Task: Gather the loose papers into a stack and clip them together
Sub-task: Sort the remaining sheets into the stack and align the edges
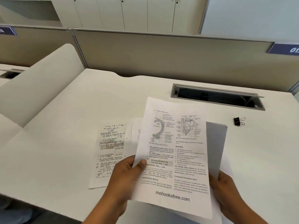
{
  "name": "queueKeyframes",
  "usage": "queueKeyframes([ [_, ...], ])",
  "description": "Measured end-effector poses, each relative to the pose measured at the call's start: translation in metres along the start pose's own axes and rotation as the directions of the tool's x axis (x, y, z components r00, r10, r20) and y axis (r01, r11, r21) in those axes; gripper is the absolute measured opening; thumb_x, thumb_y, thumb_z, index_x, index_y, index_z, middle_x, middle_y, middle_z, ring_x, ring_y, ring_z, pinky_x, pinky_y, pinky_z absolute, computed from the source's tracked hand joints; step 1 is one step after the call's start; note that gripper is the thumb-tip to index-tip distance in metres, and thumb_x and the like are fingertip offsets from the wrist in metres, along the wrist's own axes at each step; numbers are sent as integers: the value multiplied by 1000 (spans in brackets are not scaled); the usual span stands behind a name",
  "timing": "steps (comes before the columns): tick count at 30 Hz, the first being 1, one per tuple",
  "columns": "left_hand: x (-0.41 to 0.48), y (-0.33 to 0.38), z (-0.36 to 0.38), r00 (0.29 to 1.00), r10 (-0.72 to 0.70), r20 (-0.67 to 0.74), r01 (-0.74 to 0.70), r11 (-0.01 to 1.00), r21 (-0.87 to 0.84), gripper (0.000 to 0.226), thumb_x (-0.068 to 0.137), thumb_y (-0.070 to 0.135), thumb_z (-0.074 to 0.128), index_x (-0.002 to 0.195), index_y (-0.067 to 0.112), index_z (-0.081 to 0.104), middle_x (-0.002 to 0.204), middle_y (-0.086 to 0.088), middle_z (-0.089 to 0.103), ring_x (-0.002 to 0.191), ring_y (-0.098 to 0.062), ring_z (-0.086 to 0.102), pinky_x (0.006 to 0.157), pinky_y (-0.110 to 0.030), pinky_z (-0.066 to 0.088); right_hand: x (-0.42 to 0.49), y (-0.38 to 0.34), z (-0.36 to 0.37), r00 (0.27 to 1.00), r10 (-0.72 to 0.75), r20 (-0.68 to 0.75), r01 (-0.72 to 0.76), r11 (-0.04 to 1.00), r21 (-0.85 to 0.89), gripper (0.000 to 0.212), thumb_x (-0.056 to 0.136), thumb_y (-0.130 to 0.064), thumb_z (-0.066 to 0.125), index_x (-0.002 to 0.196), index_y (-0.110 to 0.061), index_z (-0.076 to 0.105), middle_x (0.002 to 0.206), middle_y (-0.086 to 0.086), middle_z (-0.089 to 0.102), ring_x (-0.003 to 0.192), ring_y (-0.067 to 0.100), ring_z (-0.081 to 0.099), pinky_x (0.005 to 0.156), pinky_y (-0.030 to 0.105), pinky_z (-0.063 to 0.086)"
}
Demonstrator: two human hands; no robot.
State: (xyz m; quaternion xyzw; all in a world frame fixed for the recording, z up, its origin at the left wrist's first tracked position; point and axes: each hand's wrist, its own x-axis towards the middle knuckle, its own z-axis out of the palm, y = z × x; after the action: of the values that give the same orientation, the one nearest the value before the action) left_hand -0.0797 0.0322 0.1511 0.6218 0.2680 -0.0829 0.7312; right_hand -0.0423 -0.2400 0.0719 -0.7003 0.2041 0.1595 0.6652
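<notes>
Paper's maybe half gathered: left grip (127,173) pinches the printed page (174,159) by its edge, right grip (226,189) holds the sheets (216,147) behind it, but a handwritten sheet (110,151) lies loose on the surface (64,143) and the black binder clip (239,121) sits untouched off right.

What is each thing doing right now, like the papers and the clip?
Printed page, lifted off the desk, pinched by left hand.
Back sheet, lifted, held by right hand.
Handwritten sheet, lying flat on the desk.
Binder clip, lying on the desk, clipped to nothing.
Cable hatch, lid open.
Cupboard doors, closed.
</notes>
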Motion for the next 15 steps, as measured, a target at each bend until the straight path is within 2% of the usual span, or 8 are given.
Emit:
queueKeyframes([
  [3, 0, -9, 13, 999, -19, 26, 17, 998, 67, 16, 97, 9, 63, 100, 12, 78, 99, -7, 81, 92, -29, 78, 90, -48, 60, -10, -15, 1, 999, -23, 31, 23, 1000, 14, 19, 93, -18, 64, 101, -2, 72, 94, 17, 78, 87, 37, 75, 84, 55, 58],
  [6, 1, -10, 18, 1000, 15, 8, -16, 989, 144, 16, 97, 10, 63, 97, 15, 78, 94, 0, 82, 89, -23, 78, 84, -41, 61, -16, -24, 2, 999, -50, 4, 49, 995, 84, 20, 94, -15, 61, 96, 1, 72, 91, 21, 77, 81, 38, 74, 82, 53, 57],
  [8, 2, -8, 21, 998, 63, 9, -63, 970, 234, 15, 97, 14, 65, 97, 19, 78, 91, 7, 82, 84, -17, 78, 79, -36, 62, -19, -27, 1, 999, -48, -5, 48, 988, 146, 18, 93, -12, 59, 95, 1, 72, 92, 22, 77, 77, 36, 74, 80, 50, 58],
  [10, 4, -6, 21, 993, 116, 7, -111, 932, 345, 10, 93, 24, 69, 100, 27, 77, 90, 13, 80, 81, -15, 77, 76, -35, 62, -21, -29, 0, 999, -44, -1, 43, 981, 189, 17, 92, -11, 59, 93, 1, 71, 91, 23, 76, 73, 35, 74, 70, 45, 61],
  [12, 8, -4, 21, 988, 153, -26, -128, 900, 416, 15, 88, 33, 74, 103, 31, 74, 99, 12, 77, 88, -16, 72, 80, -37, 60, -24, -31, -1, 999, -43, 16, 39, 975, 218, 18, 91, -12, 59, 93, 1, 70, 91, 25, 76, 71, 35, 74, 62, 41, 61],
  [14, 13, -1, 19, 990, 141, -10, -127, 919, 374, 17, 87, 31, 76, 104, 29, 74, 108, 10, 74, 97, -14, 70, 87, -37, 58, -26, -33, -3, 997, -50, 50, 37, 969, 243, 21, 88, -15, 61, 95, 2, 71, 94, 26, 75, 73, 37, 74, 62, 41, 61],
  [15, 15, 1, 19, 993, 110, 46, -119, 939, 323, 16, 89, 27, 75, 105, 27, 75, 109, 7, 76, 98, -14, 73, 88, -37, 59, -26, -34, -5, 996, -56, 66, 37, 966, 254, 23, 85, -17, 62, 95, 1, 71, 95, 26, 75, 74, 38, 74, 63, 43, 61],
])
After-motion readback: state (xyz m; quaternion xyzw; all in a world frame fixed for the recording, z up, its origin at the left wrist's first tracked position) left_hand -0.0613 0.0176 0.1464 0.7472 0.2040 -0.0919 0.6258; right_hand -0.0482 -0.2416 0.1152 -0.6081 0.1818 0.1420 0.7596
